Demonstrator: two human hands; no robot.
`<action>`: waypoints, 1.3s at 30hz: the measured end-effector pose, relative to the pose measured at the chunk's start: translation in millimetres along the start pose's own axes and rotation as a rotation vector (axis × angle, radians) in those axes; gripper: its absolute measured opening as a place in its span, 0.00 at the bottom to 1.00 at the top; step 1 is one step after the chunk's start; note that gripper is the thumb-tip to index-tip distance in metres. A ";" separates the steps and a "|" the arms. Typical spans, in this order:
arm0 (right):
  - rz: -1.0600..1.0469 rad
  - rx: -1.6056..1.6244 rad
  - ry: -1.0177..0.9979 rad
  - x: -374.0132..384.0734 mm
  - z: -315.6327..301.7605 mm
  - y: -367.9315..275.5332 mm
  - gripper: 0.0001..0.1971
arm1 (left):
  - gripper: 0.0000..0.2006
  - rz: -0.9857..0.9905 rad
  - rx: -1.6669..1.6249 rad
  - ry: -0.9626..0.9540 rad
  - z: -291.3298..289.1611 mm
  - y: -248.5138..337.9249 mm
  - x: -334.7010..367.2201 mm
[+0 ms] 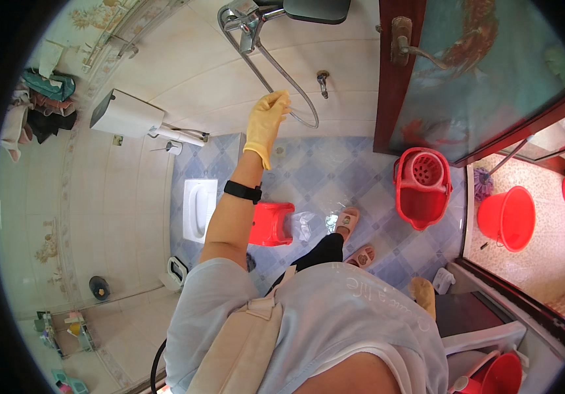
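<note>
Shower hose (295, 98): metal loop on tiled wall, gripped by raised left hand (266, 125) in yellow glove. Step judged: hose handling; next calls for a firm pull. Right hand (422, 293), gloved, hangs low; grip unclear.

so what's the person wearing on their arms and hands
The left hand wears a yellow rubber glove reaching just past the wrist, above a black wristband on a bare forearm. A pale blue short sleeve covers the shoulder. The right hand also wears a yellow glove.
</note>
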State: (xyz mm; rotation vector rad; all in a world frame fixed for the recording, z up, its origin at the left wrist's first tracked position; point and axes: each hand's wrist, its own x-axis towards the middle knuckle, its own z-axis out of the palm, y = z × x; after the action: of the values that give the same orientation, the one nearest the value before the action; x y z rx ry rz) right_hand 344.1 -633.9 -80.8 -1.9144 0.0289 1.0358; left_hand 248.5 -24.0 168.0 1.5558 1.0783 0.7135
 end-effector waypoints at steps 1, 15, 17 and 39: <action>0.028 0.006 0.004 -5.4 -2.0 4.4 0.19 | 0.21 -0.026 0.004 0.009 -2.0 -8.5 1.7; 0.266 -0.054 0.042 -47.9 -6.7 -39.2 0.20 | 0.35 -0.086 0.783 -0.137 114.1 -119.9 155.2; 0.294 -0.031 0.054 -43.4 -1.5 -41.5 0.20 | 0.35 -0.104 0.843 -0.145 122.4 -132.0 180.8; 0.257 -0.267 -0.143 56.1 63.0 -133.6 0.16 | 0.42 -0.099 0.354 -0.516 98.2 -250.5 51.7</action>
State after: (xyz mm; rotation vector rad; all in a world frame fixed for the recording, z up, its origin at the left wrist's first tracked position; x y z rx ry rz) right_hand 394.3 -490.7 -36.5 -2.1091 0.0594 1.4062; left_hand 287.1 -11.4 -103.0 1.8359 0.9072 0.0346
